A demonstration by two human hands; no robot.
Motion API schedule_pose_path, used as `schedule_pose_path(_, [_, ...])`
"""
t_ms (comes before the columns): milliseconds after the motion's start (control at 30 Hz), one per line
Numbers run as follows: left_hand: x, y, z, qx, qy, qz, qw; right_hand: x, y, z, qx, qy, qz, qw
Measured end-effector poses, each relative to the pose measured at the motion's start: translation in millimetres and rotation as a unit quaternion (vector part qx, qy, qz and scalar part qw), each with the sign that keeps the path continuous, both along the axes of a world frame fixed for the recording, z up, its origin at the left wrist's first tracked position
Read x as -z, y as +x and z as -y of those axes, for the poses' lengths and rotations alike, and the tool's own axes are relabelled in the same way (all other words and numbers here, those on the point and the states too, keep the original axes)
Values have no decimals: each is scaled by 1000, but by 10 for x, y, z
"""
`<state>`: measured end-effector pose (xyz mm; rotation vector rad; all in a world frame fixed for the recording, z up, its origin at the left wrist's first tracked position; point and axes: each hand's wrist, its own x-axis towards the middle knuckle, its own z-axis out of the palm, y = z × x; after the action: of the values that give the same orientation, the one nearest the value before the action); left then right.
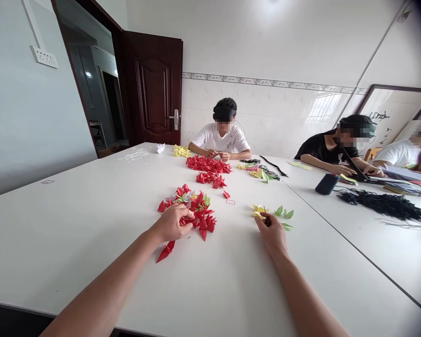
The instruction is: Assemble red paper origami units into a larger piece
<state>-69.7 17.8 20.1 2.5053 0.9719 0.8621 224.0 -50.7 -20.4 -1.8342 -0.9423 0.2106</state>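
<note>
My left hand (176, 223) is at the near left side of a pile of folded paper cranes (206, 222), mostly red with a few white and green ones. Its fingers are curled together against the pile, and what they pinch is hidden. One red crane (165, 252) lies apart, just below that hand. Over to the right, my right hand (274, 234) is closed around a small dark tool (267, 220) with a thin point sticking up; its kind is unclear. Yellow cranes (258, 209) touch or lie just beyond those fingertips. Green cranes (283, 213) rest beside the hand.
Farther back lie more red cranes (208, 164), yellow cranes (181, 150) and white strings (136, 155). A person in white (219, 138) sits opposite; others sit at right. Dark cord bundles (382, 204) and a dark thread spool (327, 184) are on the right side of the table (91, 224).
</note>
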Motion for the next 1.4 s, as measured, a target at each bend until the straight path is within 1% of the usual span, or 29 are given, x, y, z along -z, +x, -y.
schedule_pose_path(133, [68,89,-11,-20,41,-60,997,-7,-10,12,-14,1,-4,1000])
schedule_pose_path(233, [106,117,-44,-33,33,-68,997,-13,-26,19,-27,-2,-9,1000])
schedule_pose_path(333, [92,87,-80,-43,16,-34,998,-20,-38,25,-34,2,-11,999])
schedule_pose_path(467, [43,28,-109,-58,11,66,996,-31,-48,28,-43,15,-17,999])
schedule_pose_path(533, [29,27,-102,-39,5,99,994,-35,-73,25,-57,26,-22,998])
schedule_pose_path(600, [25,49,-78,2,-9,122,993,-38,-135,25,-79,39,-28,996])
schedule_pose_path(667, [26,88,-40,51,-29,135,989,-43,-247,40,-125,58,-36,990])
schedule_pose_path(733, [28,128,4,86,-41,140,986,-56,-403,80,-193,82,-31,977])
schedule_pose_path(833, [24,173,63,100,-41,146,983,-90,-651,176,-297,99,39,949])
schedule_pose_path(933, [20,194,97,105,-38,146,983,-123,-809,255,-355,90,117,923])
schedule_pose_path(1000, [22,202,106,104,-39,138,984,-130,-845,273,-371,88,138,914])
schedule_pose_path(1100, [33,211,113,100,-41,114,988,-117,-839,263,-378,93,155,908])
schedule_pose_path(1233, [36,224,131,114,-46,100,987,-89,-823,241,-378,91,164,907])
schedule_pose_path(1400, [6,241,163,130,-42,95,986,-77,-826,235,-379,72,173,906])
